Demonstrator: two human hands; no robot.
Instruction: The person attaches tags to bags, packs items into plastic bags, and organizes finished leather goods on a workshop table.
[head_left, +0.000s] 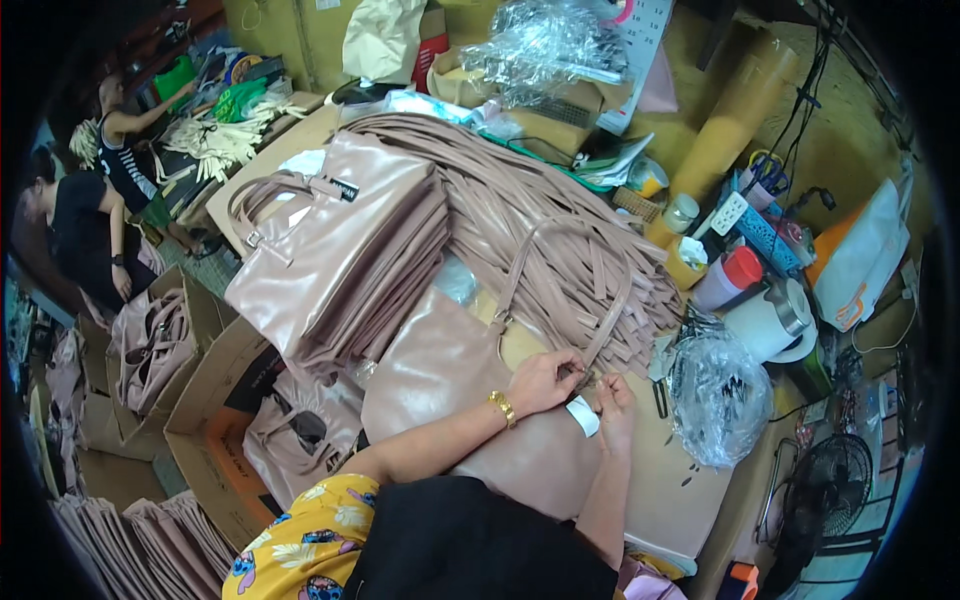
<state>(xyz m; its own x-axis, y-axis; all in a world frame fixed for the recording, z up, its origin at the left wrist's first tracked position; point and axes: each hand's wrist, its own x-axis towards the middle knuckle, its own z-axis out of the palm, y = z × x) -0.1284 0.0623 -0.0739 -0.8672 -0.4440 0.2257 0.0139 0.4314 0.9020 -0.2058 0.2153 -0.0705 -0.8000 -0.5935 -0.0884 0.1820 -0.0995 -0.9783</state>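
A dusty-pink handbag (430, 375) lies flat on the table before me, its looped strap (515, 268) standing up from the top edge. At the strap's right-hand end, my left hand (545, 382) is closed in a pinch, a gold bracelet on its wrist. Close beside it my right hand (614, 408) also pinches, with fingertips nearly meeting the left ones. What the right fingers grip is too small to make out. A white tag (583, 416) hangs just below the two hands, against the bag.
Stacked pink handbags (340, 250) stand at left, beside a heap of pink straps (540, 200). Clear plastic wrap (718, 400), a white jug (770, 322) and a fan (828, 485) are at right. Cartons (205, 420) hold bags at lower left. Two people (90, 225) are beyond.
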